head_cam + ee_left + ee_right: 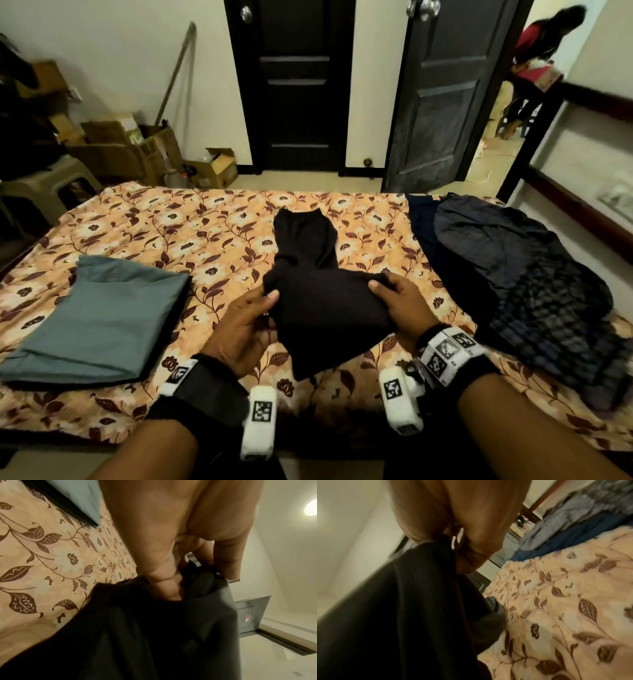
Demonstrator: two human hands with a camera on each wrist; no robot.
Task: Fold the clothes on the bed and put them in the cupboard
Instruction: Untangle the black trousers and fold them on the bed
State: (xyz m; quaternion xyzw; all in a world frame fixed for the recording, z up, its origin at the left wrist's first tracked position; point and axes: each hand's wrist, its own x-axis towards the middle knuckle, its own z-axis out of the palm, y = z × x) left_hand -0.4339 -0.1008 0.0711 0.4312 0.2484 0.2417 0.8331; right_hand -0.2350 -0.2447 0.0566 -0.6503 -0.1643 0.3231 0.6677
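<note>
A black garment (318, 301) lies lengthwise in the middle of the floral bed (205, 233), its near part raised and doubled over. My left hand (255, 308) pinches its left edge, thumb on top. My right hand (387, 291) pinches the right edge the same way. In the left wrist view the fingers (164, 582) curl into the black cloth (154, 635). In the right wrist view the black cloth (411, 608) hangs from my curled fingers (476, 555) above the bed (565, 608).
A folded grey-blue garment (102, 315) on a dark one lies at the bed's left. A heap of dark blue and checked clothes (513, 274) covers the right side. Cardboard boxes (137, 150) and a stool (44, 192) stand beyond the bed; a person (537, 61) is past the open door (442, 96).
</note>
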